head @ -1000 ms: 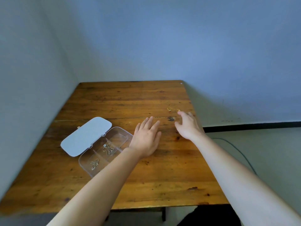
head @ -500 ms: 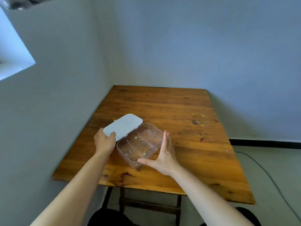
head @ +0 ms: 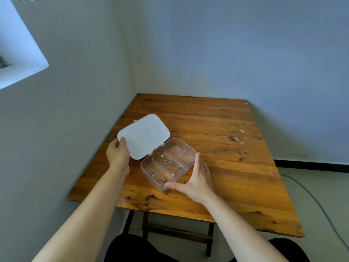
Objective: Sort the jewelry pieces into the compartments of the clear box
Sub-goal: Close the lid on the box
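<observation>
The clear box [head: 186,150] lies open on the wooden table [head: 236,167], with small gold and silver jewelry pieces [head: 164,160] in several of its compartments. Its white lid [head: 144,136] is tilted up to the left on its hinge. My left hand [head: 118,153] grips the lid's near left corner, thumb on top. My right hand [head: 196,179] presses flat against the box's right side, thumb at its near corner. Two small gold pieces [head: 236,129] lie loose on the table far to the right. Another tiny gold piece [head: 135,121] lies behind the lid.
The table stands in a corner, with walls close on the left and behind. A dark knot [head: 233,138] marks the wood near the loose pieces. A cable [head: 311,197] runs along the floor on the right. My dark-clad legs show under the near edge.
My view has swung left and back. Both hands left the table's middle for the box: the left took hold of the lid, the right settled against the box's side. The lid now tilts up.
</observation>
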